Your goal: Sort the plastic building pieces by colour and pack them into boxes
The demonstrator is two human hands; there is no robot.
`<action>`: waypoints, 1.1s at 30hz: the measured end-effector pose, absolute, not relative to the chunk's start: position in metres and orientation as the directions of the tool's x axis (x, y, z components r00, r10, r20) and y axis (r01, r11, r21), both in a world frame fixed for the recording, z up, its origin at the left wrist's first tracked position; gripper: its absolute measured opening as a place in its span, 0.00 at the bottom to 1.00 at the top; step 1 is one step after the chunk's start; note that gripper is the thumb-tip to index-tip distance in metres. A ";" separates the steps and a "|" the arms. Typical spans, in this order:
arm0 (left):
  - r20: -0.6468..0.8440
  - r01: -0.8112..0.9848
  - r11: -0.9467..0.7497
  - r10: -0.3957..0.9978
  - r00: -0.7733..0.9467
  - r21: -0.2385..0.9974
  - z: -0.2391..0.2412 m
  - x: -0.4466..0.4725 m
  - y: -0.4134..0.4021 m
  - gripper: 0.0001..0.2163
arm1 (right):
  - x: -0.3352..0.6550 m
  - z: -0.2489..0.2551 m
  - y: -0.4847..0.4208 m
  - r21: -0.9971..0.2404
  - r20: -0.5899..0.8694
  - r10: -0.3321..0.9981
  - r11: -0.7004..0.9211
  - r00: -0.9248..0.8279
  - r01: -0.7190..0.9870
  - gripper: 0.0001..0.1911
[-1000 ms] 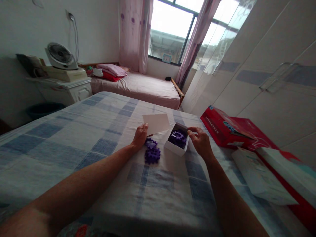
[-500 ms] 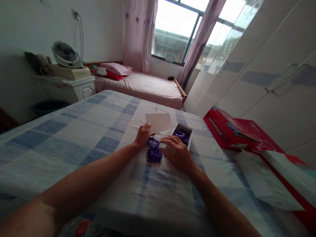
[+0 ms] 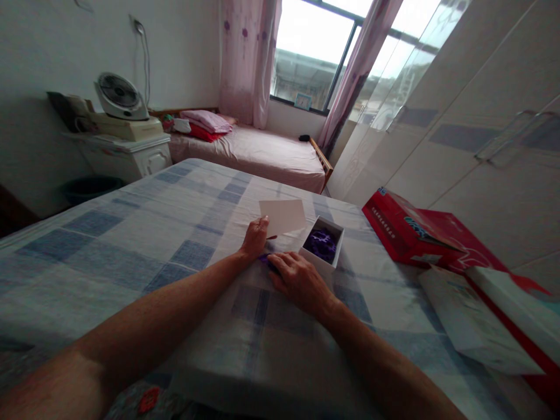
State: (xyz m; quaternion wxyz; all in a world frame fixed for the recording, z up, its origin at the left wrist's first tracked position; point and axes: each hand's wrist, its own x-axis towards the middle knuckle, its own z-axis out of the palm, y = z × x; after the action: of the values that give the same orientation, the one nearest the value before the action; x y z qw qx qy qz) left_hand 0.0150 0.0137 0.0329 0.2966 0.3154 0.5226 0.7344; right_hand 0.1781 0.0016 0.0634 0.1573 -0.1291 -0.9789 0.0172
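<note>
- My right hand (image 3: 301,280), centre of frame: shifted leftward off the box; fingers half curled over loose purple pieces (image 3: 263,258), mostly hidden; grip, cannot tell.
- My left hand (image 3: 255,238), centre: unchanged, pinched closed on pale card (image 3: 286,217).
- White box (image 3: 318,259), right of centre: now untouched, boxed purple pieces (image 3: 322,244) inside.
- Meaning, my judgement: attention passed to loose pieces.

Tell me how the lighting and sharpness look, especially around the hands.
Head view: window glares white; head view: left hand and right hand look slightly soft; head view: purple pieces in the box dark, detail lost; head view: cupboard leans, likely lens distortion or tilt.
</note>
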 end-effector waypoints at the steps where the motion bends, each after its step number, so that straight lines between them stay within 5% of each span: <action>1: 0.155 -0.105 -0.279 0.765 -0.625 0.955 0.033 0.015 0.014 0.16 | 0.178 0.064 0.002 -0.054 0.319 0.260 0.965 -0.911 0.256 0.16; 7: 0.177 -0.088 -0.290 0.768 -0.615 0.953 0.032 0.014 0.013 0.15 | 0.178 0.057 0.014 0.019 0.351 0.265 0.957 -0.898 0.290 0.15; 12: 0.192 -0.081 -0.300 0.770 -0.608 0.950 0.032 0.014 0.011 0.16 | 0.187 0.061 0.025 -0.107 0.420 0.296 0.955 -0.858 0.278 0.16; 19: 0.172 -0.111 -0.295 0.779 -0.603 0.949 0.033 0.015 0.010 0.16 | 0.213 0.093 0.066 -0.121 0.653 0.614 0.662 -0.443 0.740 0.17; 23: 0.170 -0.114 -0.294 0.780 -0.603 0.949 0.033 0.015 0.011 0.15 | 0.218 0.086 0.092 -0.030 0.575 0.699 0.539 -0.426 0.842 0.20; 30: 0.195 -0.105 -0.313 0.783 -0.591 0.944 0.034 0.015 0.009 0.16 | 0.229 0.095 0.066 -0.173 0.458 0.696 0.680 -0.553 0.713 0.17; 33: 0.196 -0.102 -0.311 0.789 -0.583 0.945 0.034 0.016 0.008 0.17 | 0.233 0.098 0.040 -0.090 0.318 0.651 0.744 -0.689 0.662 0.13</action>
State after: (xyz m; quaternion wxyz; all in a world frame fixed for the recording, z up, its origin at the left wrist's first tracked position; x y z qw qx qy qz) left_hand 0.0157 0.0077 0.0341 0.3033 0.3416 0.5027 0.7339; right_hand 0.2328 0.0397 0.0980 0.1669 -0.3571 -0.9189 -0.0158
